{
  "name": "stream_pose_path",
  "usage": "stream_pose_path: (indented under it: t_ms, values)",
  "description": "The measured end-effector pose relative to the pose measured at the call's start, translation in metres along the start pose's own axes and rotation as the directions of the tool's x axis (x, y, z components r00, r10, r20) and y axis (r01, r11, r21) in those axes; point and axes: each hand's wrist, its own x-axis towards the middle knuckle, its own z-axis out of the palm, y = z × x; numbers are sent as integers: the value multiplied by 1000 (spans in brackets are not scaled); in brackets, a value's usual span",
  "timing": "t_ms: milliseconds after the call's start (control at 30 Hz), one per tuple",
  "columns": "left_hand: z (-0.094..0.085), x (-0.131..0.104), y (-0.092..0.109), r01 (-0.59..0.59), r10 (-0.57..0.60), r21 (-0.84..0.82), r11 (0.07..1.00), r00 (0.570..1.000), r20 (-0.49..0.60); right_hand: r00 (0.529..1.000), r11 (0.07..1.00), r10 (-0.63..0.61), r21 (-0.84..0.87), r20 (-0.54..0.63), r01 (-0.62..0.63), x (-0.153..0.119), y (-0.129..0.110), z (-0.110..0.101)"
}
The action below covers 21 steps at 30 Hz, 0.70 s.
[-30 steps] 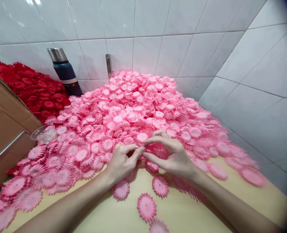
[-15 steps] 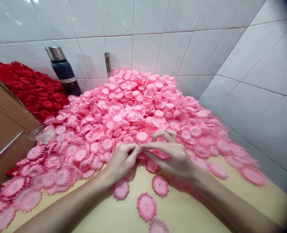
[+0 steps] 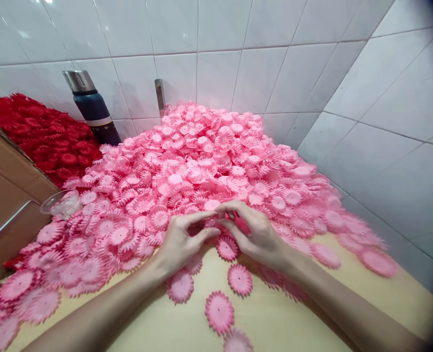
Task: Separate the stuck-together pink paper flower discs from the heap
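Observation:
A large heap of pink, fringed flower discs (image 3: 187, 171) covers the back of the pale tabletop (image 3: 158, 318). At the heap's front edge my left hand (image 3: 185, 239) holds its thumb and index finger apart, with nothing visible between them. My right hand (image 3: 255, 232) meets it at the fingertips, its fingers bent and curled; whether something small is pinched there cannot be made out. Below the hands lie single pink discs, one (image 3: 240, 279) near the right wrist and another (image 3: 219, 312) closer to me.
A dark blue bottle (image 3: 94, 110) with a steel cap leans at the back left, beside a red heap (image 3: 51, 132). On the left are a cardboard box (image 3: 11, 181) and a clear plastic cup (image 3: 62, 204). Tiled walls (image 3: 220, 73) bound the back and right.
The left thumb has moved away from its index finger. My right hand's raised fingers have curled down toward the left fingertips. The whole view has shifted slightly.

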Motion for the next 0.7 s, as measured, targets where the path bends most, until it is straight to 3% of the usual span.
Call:
stream_pose_path:
  t_ms: [167, 367, 567, 700]
  values:
    - [1, 4, 1, 136, -139, -243, 960, 990, 4, 999, 999, 35, 25, -33, -35, 1, -2, 0]
    - [-2, 7, -2, 215, -211, -455, 864, 976, 60, 994, 997, 73, 40, -86, -70, 2, -4, -1]
    - [0, 8, -6, 281, -266, -624, 729, 956, 120, 991, 999, 19, 37, -134, -14, 3, -3, -2]
    - [-2, 10, -7, 333, -324, -630, 702, 936, 133, 990, 996, -74, 37, -121, 79, 4, -4, -4]
